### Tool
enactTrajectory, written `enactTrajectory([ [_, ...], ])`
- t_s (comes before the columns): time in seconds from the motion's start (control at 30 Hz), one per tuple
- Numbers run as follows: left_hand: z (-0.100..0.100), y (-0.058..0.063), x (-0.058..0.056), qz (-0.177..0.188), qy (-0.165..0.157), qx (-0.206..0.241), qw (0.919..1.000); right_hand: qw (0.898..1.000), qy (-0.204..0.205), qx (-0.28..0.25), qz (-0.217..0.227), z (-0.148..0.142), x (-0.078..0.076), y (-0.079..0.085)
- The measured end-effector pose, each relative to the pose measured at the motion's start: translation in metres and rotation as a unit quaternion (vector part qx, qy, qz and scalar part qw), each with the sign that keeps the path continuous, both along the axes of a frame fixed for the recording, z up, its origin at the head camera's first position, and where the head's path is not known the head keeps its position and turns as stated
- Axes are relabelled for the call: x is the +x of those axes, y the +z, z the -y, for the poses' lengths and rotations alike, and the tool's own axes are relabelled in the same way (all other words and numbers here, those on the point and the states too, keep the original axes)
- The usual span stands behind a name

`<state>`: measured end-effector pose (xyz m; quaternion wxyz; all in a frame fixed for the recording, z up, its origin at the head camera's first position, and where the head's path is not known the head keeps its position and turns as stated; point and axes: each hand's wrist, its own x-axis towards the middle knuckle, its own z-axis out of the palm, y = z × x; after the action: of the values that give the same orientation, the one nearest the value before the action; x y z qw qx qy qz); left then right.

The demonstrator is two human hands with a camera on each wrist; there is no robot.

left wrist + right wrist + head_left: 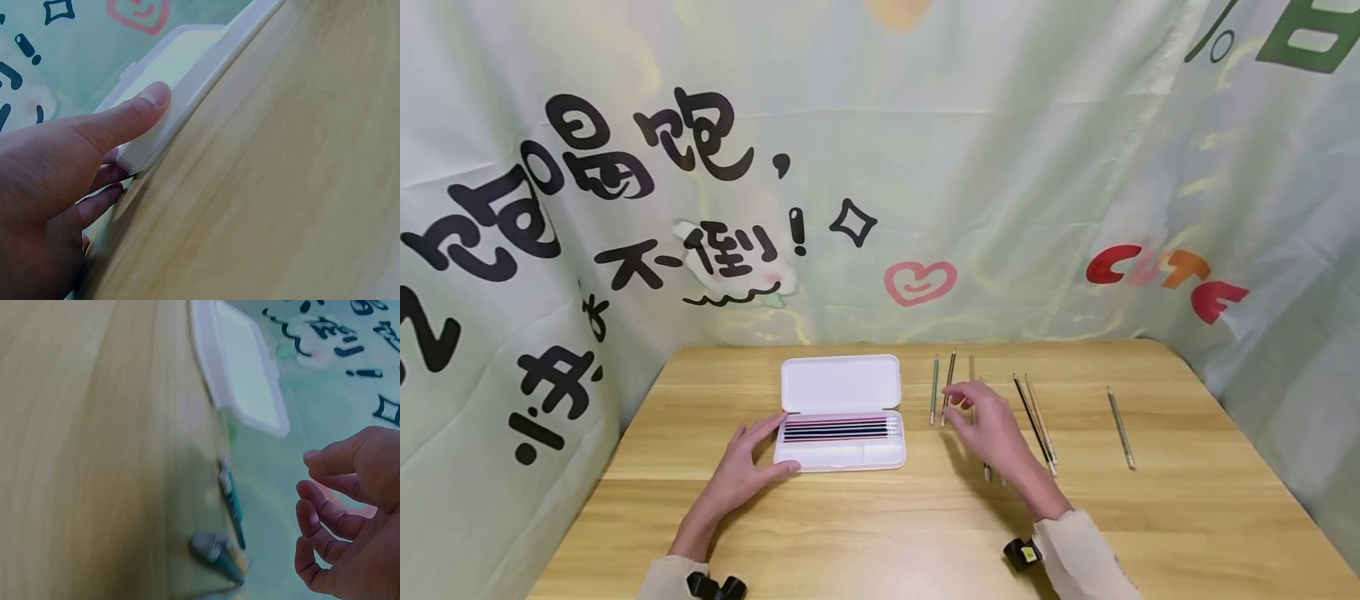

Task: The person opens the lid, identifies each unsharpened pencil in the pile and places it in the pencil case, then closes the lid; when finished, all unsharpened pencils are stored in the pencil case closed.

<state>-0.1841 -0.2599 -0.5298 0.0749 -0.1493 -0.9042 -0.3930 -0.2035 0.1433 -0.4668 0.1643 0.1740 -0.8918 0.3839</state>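
Observation:
A white pencil case (pixel 842 461) lies with its lid (pixel 840 383) raised back on the wooden table. Inside it, several dark and reddish pencils (pixel 835 430) lie side by side. My left hand (pixel 741 467) holds the case at its left end, thumb along the front wall and fingers at the side. Over the loose pencils to the right hovers my right hand (pixel 988 421), fingers bent loosely and nothing between them. Beside its fingertips are a green pencil (pixel 934 392) and a dark pencil (pixel 952 367). Other pencils are partly hidden beneath this hand.
Right of my right hand, a black pencil (pixel 1033 421) and a tan pencil (pixel 1040 417) lie close together. Farther right is a lone grey-green pencil (pixel 1121 427). A printed cloth (pixel 1000 208) hangs behind the wooden table (pixel 880 533) and along its sides.

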Motion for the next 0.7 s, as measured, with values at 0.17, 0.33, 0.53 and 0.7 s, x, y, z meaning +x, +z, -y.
enactTrajectory([
  [0.17, 0.0, 0.001, 0.0, 0.002, -0.002, 0.004, 1.0, 0.999, -0.034, 0.027, 0.016, -0.015, -0.004, -0.008],
  [0.33, 0.0, 0.001, -0.001, 0.009, -0.004, 0.003, 0.9999, 0.993, -0.067, 0.056, 0.074, -0.027, -0.006, -0.014],
  [0.53, 0.001, 0.001, -0.002, 0.017, -0.003, 0.006, 0.9998, 0.986, -0.065, 0.101, 0.119, -0.032, -0.006, -0.016],
  [0.7, 0.002, 0.002, -0.001, 0.018, -0.001, 0.009, 0.9998, 0.981, -0.061, 0.12, 0.142, -0.03, -0.007, -0.016],
])
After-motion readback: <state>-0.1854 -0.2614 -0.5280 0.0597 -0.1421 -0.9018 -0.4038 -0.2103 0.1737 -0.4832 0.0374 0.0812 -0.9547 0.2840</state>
